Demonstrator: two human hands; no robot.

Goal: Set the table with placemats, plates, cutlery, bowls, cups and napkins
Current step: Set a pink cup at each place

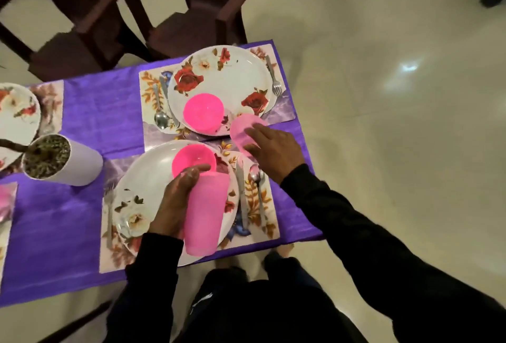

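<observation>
Left hand point(175, 203) wrapped round tall pink cup point(205, 214) over near plate point(147, 178), gripping mid-wall. Right hand point(271, 151) fingers curled on second pink cup point(243, 130) at far placemat point(282, 112) edge. Probably light, thin plastic: slick, slightly springy, tippy when empty. Best held mid-body, not rim.

- Bare purple cloth point(109, 112) at 9 o'clock of far plate point(219, 88): open passage.
- White plant pot point(61, 160) blocks 9 o'clock of near plate point(147, 178).
- 2 chairs point(191, 6) crowd 12 o'clock edge.
</observation>
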